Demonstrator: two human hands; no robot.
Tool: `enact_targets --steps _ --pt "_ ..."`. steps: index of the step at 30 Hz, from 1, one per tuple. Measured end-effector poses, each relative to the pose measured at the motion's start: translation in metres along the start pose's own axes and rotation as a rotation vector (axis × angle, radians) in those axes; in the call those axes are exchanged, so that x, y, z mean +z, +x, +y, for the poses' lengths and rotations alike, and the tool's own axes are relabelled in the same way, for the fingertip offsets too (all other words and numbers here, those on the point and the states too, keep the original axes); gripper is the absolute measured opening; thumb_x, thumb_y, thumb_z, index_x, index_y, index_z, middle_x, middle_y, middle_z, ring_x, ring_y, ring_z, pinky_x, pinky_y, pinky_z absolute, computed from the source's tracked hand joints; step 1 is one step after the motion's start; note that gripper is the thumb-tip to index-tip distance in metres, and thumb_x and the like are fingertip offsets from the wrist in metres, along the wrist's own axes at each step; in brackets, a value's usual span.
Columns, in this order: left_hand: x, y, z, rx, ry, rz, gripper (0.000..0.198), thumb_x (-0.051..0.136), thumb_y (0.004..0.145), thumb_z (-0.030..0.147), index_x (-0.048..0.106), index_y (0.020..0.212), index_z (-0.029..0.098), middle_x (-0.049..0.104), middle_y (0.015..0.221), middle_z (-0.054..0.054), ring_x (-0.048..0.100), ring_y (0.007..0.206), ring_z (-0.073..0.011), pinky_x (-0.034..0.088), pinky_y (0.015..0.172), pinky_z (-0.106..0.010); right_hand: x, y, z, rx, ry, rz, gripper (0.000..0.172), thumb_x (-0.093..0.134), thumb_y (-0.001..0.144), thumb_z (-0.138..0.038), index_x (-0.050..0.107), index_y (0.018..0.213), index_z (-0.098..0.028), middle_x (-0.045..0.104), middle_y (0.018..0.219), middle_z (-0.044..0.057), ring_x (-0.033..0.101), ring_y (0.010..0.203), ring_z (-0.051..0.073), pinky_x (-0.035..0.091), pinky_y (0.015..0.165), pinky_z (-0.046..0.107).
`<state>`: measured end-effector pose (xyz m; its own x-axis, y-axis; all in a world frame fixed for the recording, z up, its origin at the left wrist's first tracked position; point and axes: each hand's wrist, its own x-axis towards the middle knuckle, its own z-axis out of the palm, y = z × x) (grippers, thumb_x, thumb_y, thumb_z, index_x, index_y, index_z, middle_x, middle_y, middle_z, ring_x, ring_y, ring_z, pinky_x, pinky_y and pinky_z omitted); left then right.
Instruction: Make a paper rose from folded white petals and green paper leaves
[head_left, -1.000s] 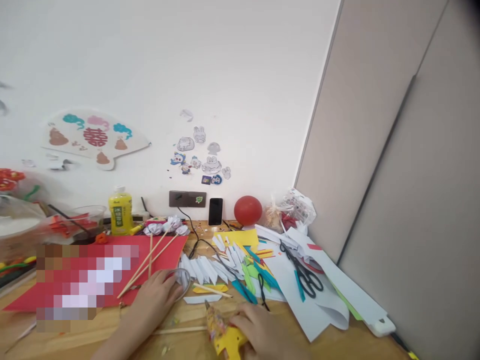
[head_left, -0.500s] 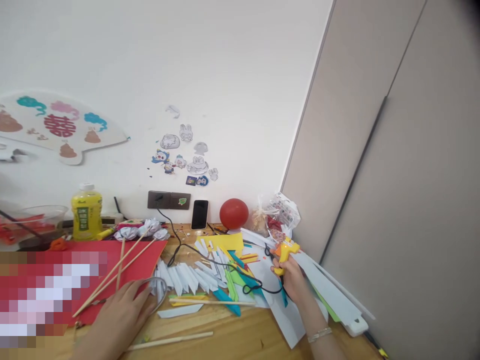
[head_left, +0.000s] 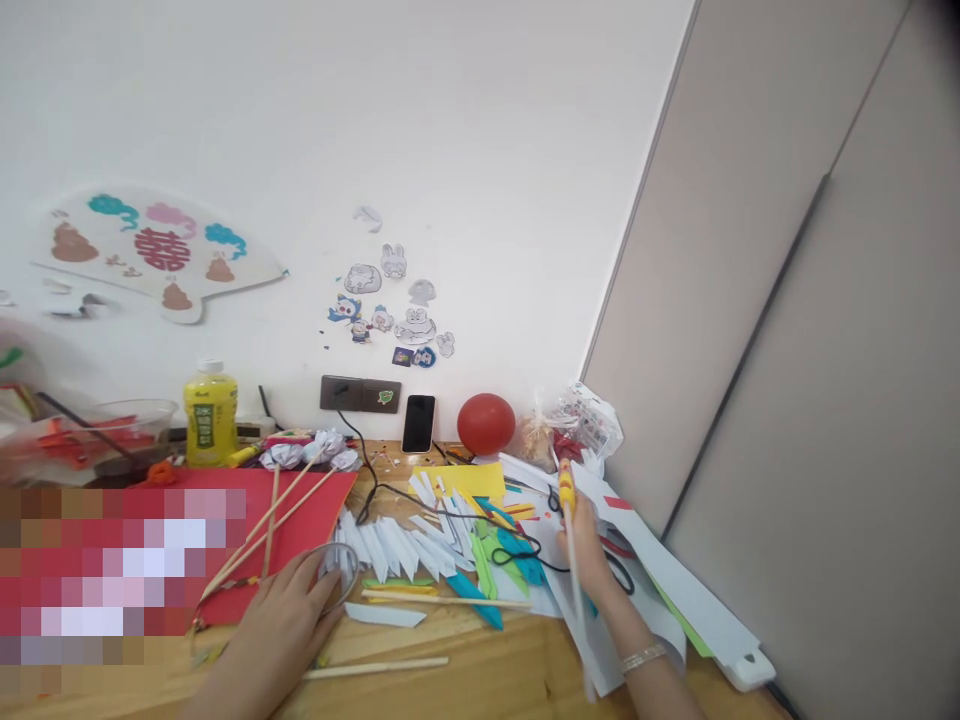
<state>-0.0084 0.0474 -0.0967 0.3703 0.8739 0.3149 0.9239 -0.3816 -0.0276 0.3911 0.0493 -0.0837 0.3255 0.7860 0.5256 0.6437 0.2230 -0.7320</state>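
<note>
My left hand (head_left: pixel 289 612) is low at centre-left, its fingers and thumb around the near edge of a thin greyish ring (head_left: pixel 354 572). Just beyond the ring, folded white paper strips (head_left: pixel 382 548) lie in a row. On the right, my right hand (head_left: pixel 587 545) is closed round a yellow hot glue gun (head_left: pixel 567 484), seen from its back end. A long translucent glue stick (head_left: pixel 576 590) sticks out of it toward me. The gun's black cord (head_left: pixel 517 548) loops across the paper to the left.
Wooden sticks (head_left: pixel 405 664) lie on the wooden table (head_left: pixel 480 690). Red card (head_left: pixel 300 510) and a yellow drink bottle (head_left: pixel 211 420) are left. A phone (head_left: pixel 418 424), red balloon (head_left: pixel 486 424) and plastic bags stand by the wall. A cabinet (head_left: pixel 810 400) borders the right.
The glue gun has turned in my right hand, so its back end and glue stick now point toward me. My left hand stays at the ring. The whole view has shifted slightly.
</note>
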Motion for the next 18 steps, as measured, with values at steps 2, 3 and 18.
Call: enact_targets --steps 2,3,18 --pt "-0.001 0.0 0.001 0.004 -0.003 -0.013 0.034 0.045 0.085 0.024 0.067 0.11 0.019 0.06 0.122 -0.018 0.054 0.115 -0.0345 0.041 0.095 -0.05 0.006 0.006 -0.005 -0.05 -0.102 -0.036 0.034 0.057 0.088 -0.033 0.052 0.12 -0.02 0.049 0.128 0.008 0.048 0.114 0.025 0.039 0.096 0.049" --pt "-0.002 0.0 0.001 0.0 0.001 -0.024 0.034 0.045 0.085 0.024 0.067 0.11 0.019 0.06 0.123 -0.018 0.053 0.116 -0.0345 0.041 0.095 -0.05 0.01 0.009 -0.006 -0.065 -0.148 -0.056 0.033 0.057 0.089 -0.032 0.053 0.119 -0.02 0.051 0.125 0.008 0.049 0.112 0.025 0.039 0.095 0.048" --pt "-0.011 0.004 0.004 -0.029 0.056 -0.159 0.039 0.041 0.087 0.018 0.062 0.12 0.022 0.055 0.132 -0.016 0.048 0.124 -0.0326 0.037 0.101 -0.048 -0.009 0.017 0.04 -0.051 -0.417 -0.302 0.023 0.058 0.088 -0.032 0.06 0.104 -0.016 0.06 0.111 0.006 0.056 0.104 0.022 0.042 0.092 0.047"
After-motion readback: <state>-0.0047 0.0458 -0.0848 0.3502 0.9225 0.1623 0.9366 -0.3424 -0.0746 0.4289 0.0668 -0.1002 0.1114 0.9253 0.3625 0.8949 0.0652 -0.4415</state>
